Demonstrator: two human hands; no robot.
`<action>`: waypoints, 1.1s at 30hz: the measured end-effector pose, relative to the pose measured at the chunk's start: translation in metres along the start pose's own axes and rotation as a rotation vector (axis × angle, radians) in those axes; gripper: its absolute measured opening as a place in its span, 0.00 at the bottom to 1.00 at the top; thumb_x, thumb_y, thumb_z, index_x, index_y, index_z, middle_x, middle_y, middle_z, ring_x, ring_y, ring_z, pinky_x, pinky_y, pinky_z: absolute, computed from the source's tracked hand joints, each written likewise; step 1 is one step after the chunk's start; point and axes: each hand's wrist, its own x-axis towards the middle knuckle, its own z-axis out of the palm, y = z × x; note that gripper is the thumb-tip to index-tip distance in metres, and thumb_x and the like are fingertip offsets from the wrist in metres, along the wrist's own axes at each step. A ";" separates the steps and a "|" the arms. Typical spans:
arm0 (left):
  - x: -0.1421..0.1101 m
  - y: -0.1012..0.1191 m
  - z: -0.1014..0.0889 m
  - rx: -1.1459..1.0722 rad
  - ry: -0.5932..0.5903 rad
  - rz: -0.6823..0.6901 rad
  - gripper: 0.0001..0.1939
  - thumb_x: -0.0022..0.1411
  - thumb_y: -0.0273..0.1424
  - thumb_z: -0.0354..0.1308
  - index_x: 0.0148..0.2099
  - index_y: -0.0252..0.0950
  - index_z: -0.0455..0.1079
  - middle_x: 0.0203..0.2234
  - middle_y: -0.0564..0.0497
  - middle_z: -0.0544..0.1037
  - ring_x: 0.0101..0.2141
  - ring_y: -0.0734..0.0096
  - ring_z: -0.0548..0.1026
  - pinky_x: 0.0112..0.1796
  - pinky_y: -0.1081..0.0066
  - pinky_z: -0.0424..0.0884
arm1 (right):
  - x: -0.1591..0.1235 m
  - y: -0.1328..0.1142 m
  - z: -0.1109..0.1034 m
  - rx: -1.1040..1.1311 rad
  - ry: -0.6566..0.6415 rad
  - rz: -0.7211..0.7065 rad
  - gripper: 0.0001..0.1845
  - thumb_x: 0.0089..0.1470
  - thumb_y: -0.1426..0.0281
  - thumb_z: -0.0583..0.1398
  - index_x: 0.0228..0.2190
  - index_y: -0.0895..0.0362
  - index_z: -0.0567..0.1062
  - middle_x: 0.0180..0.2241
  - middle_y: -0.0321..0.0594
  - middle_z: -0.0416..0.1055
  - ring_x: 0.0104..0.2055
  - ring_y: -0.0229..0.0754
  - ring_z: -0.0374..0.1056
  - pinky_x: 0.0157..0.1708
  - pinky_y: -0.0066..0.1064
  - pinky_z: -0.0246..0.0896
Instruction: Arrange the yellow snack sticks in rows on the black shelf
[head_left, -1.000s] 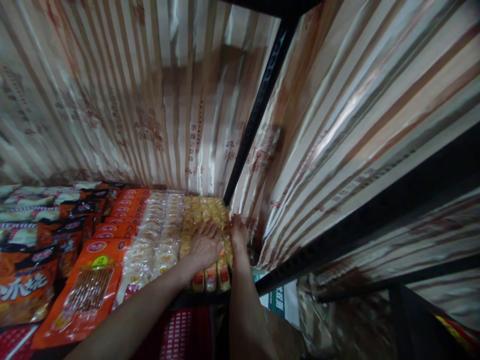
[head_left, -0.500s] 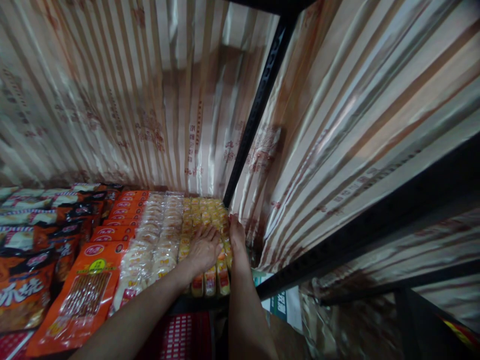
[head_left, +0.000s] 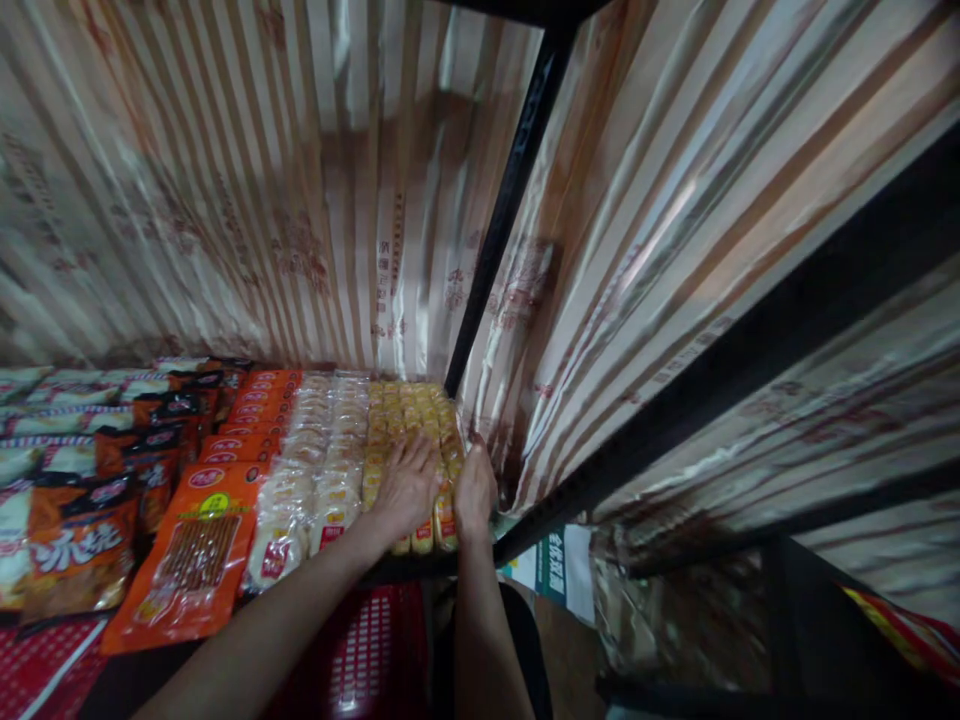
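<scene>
My left hand (head_left: 409, 482) lies flat, fingers stretched out, on top of the rows of yellow snack packs (head_left: 409, 410) at the right end of the shelf. My right hand (head_left: 475, 490) rests against the right edge of the same yellow packs, beside the striped liner; its fingers are mostly hidden behind the packs. Pale clear-wrapped packs (head_left: 319, 460) lie just left of the yellow ones.
Orange snack bags (head_left: 196, 545) and dark orange bags (head_left: 79, 540) fill the shelf to the left. A black upright post (head_left: 499, 225) stands at the back corner. Striped shiny sheeting (head_left: 675, 220) lines the walls. A red crate (head_left: 367, 650) sits below the shelf edge.
My right hand has drawn back toward me along the edge of the yellow packs. The left hand stays flat on them. The view has shifted slightly downward.
</scene>
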 end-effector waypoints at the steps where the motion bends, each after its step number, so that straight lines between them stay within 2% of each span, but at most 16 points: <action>1: -0.006 0.003 0.000 -0.002 0.028 0.009 0.21 0.65 0.32 0.43 0.56 0.29 0.63 0.58 0.41 0.64 0.61 0.59 0.55 0.60 0.52 0.51 | -0.016 0.004 -0.002 0.015 -0.001 -0.039 0.35 0.61 0.57 0.36 0.55 0.70 0.63 0.56 0.58 0.61 0.60 0.50 0.54 0.58 0.45 0.48; 5: -0.030 0.015 -0.001 0.009 0.087 0.028 0.20 0.64 0.30 0.44 0.55 0.30 0.65 0.58 0.42 0.64 0.61 0.59 0.54 0.60 0.52 0.52 | -0.075 0.017 -0.006 -0.032 -0.055 -0.174 0.32 0.62 0.61 0.39 0.57 0.70 0.59 0.59 0.57 0.56 0.64 0.46 0.46 0.60 0.47 0.45; 9: -0.053 0.025 0.002 0.038 0.099 0.013 0.21 0.64 0.32 0.44 0.57 0.31 0.63 0.59 0.43 0.62 0.62 0.59 0.52 0.59 0.54 0.54 | -0.105 0.027 -0.004 -0.120 -0.051 -0.213 0.31 0.62 0.63 0.40 0.57 0.73 0.57 0.60 0.60 0.52 0.65 0.46 0.41 0.60 0.50 0.45; 17: -0.096 0.025 0.011 0.164 0.146 -0.090 0.26 0.62 0.32 0.48 0.62 0.36 0.56 0.62 0.43 0.56 0.63 0.55 0.47 0.59 0.51 0.50 | -0.110 0.039 -0.006 -0.152 -0.068 -0.196 0.31 0.62 0.62 0.39 0.58 0.73 0.56 0.61 0.61 0.51 0.65 0.48 0.41 0.60 0.50 0.45; 22: -0.103 0.018 0.022 0.163 0.134 -0.074 0.27 0.62 0.33 0.48 0.63 0.38 0.53 0.62 0.42 0.55 0.63 0.56 0.48 0.59 0.51 0.49 | -0.112 0.045 -0.001 -0.161 -0.073 -0.213 0.32 0.62 0.62 0.38 0.58 0.72 0.55 0.61 0.60 0.51 0.66 0.48 0.40 0.59 0.51 0.45; 27: -0.106 0.016 0.020 0.156 0.144 -0.087 0.27 0.63 0.33 0.48 0.64 0.39 0.52 0.63 0.42 0.53 0.63 0.56 0.48 0.59 0.51 0.49 | -0.118 0.045 0.001 -0.185 -0.031 -0.233 0.31 0.62 0.63 0.39 0.59 0.70 0.53 0.62 0.60 0.48 0.66 0.51 0.35 0.59 0.53 0.45; 33: -0.132 0.020 0.022 0.182 0.135 -0.127 0.29 0.61 0.34 0.49 0.64 0.34 0.52 0.63 0.40 0.54 0.63 0.54 0.49 0.58 0.53 0.51 | -0.137 0.043 0.005 -0.244 -0.018 -0.328 0.28 0.61 0.66 0.41 0.59 0.68 0.54 0.62 0.59 0.47 0.66 0.51 0.35 0.57 0.54 0.47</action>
